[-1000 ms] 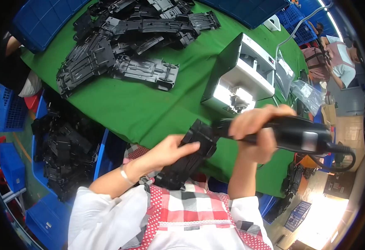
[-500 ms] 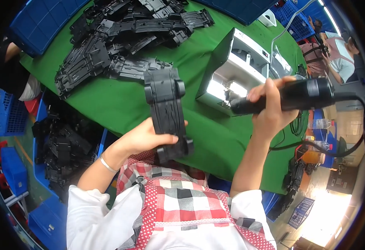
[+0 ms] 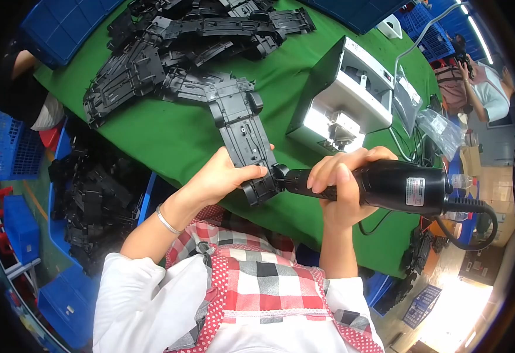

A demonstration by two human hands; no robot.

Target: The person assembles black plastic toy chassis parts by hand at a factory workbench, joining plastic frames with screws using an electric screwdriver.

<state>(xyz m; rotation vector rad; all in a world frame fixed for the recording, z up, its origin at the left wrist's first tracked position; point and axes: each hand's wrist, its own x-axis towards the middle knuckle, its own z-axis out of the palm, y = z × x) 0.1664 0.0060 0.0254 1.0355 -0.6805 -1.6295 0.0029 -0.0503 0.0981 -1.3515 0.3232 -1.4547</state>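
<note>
My left hand [image 3: 221, 177] grips a long black plastic chassis [image 3: 243, 132] near its lower end, thumb across its face. The chassis tilts, its upper end toward the pile of similar parts. In my right hand [image 3: 345, 185] is a black corded electric screwdriver [image 3: 398, 185], held level with its nose pointing left. The nose meets the side of the chassis at its lower right corner; whether a screw sits at the tip is hidden. Behind the screwdriver stands a white and black screw feeder [image 3: 348, 100] with a bright metal block at its front.
A heap of black chassis parts [image 3: 210, 35] covers the far side of the green cloth [image 3: 181, 135]. Blue crates [image 3: 63, 29] stand at the back. More black parts [image 3: 93, 206] fill a bin at left. Clear plastic bags [image 3: 440, 129] and cables lie at right. Other people work nearby.
My right hand has brought the screwdriver down and left, from before the feeder to the chassis. The chassis has turned in my left hand, showing its other face.
</note>
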